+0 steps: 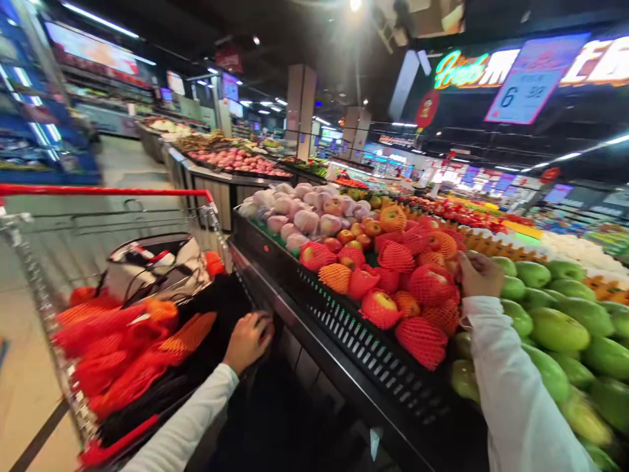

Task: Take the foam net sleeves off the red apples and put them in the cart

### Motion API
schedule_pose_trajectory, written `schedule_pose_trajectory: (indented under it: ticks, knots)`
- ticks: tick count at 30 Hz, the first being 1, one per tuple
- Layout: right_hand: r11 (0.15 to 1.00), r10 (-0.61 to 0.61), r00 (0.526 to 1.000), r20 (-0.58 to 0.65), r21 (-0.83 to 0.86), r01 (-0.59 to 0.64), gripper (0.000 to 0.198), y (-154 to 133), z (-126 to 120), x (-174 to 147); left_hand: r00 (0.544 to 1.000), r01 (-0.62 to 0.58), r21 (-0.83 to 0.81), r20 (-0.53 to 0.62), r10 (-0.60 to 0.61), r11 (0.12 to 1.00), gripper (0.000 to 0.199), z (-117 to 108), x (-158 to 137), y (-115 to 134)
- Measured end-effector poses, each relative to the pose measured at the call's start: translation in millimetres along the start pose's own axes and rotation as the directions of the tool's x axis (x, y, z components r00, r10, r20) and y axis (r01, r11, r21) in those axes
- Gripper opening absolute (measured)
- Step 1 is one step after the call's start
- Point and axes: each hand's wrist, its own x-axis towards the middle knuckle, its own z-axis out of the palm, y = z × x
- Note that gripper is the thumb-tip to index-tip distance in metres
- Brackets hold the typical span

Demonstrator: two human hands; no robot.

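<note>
- The right arm, in a white sleeve [508, 373], reaches forward from the lower right corner, the forearm rising across the edge of the green mangoes [560, 328].
- The right hand [480, 275] is at the right border of the foam-netted apples [432, 283], back of the hand largely toward the camera, wrist nearly in line with the forearm.
- Its fingers are bent and drawn close together, a narrow shape, at the side of the netted fruit; whether they grip one cannot be told.
- The left arm comes up from the bottom edge, slanting to the right, and sits lower than the right one.
- The left hand [249, 339] hangs between the shopping cart [103, 190] and the black display stand [295, 305], its back upward and its fingers loosely curled toward the stand; whether anything is inside the curl cannot be told.
- The foam-netted apples lie heaped in a black slotted crate [366, 351], ahead of and between the two hands, mostly in red nets with some orange ones.
- Pale wrapped fruits [307, 219] lie beyond them.
- In the cart, red mesh nets [111, 347] lie before a light-coloured bag [157, 269].
</note>
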Motion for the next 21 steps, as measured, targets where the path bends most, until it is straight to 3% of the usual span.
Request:
schedule_pose_trajectory:
  ticks: [2,4,6,8,11,13,15,17,19,21]
  knots:
    - [0.996,0.070,0.997,-0.031,0.059,-0.069,0.037,-7,2,-2,0.969,0.219,0.137,0.088,-0.232,0.966,0.030,-8,-20,-52]
    - [0.994,0.099,0.994,-0.038,0.051,-0.097,0.029,-16,3,-4,0.881,0.436,0.263,0.071,-0.468,0.861,0.036,-21,-28,-89]
    - [0.993,0.112,0.992,-0.055,0.038,-0.110,0.021,-26,3,-8,0.724,0.647,0.350,-0.003,-0.690,0.678,0.045,-34,-27,-112]
    - [0.990,0.139,0.987,-0.081,0.043,-0.136,0.019,-37,3,-12,0.539,0.785,0.377,-0.026,-0.842,0.491,0.056,-42,-23,-123]
    - [0.984,0.177,0.979,-0.102,0.033,-0.175,0.025,-50,4,-17,0.291,0.858,0.416,0.089,-0.953,0.301,0.067,-44,-23,-128]
    - [0.985,0.174,0.979,-0.106,0.020,-0.173,0.027,-54,5,-18,0.188,0.853,0.460,0.171,-0.967,0.247,0.059,-42,-28,-128]
    - [0.986,0.167,0.981,-0.101,0.026,-0.165,0.030,-54,6,-18,0.174,0.844,0.465,0.233,-0.957,0.266,0.051,-42,-32,-125]
    - [0.987,0.158,0.983,-0.095,0.030,-0.156,0.032,-50,6,-17,0.226,0.853,0.414,0.256,-0.940,0.318,0.051,-47,-32,-122]
    - [0.989,0.145,0.986,-0.082,0.033,-0.143,0.032,-45,6,-16,0.275,0.878,0.341,0.212,-0.938,0.335,0.056,-56,-27,-117]
    - [0.992,0.120,0.990,-0.074,0.039,-0.117,0.029,-41,6,-15,0.274,0.911,0.283,0.127,-0.953,0.300,0.062,-65,-17,-111]
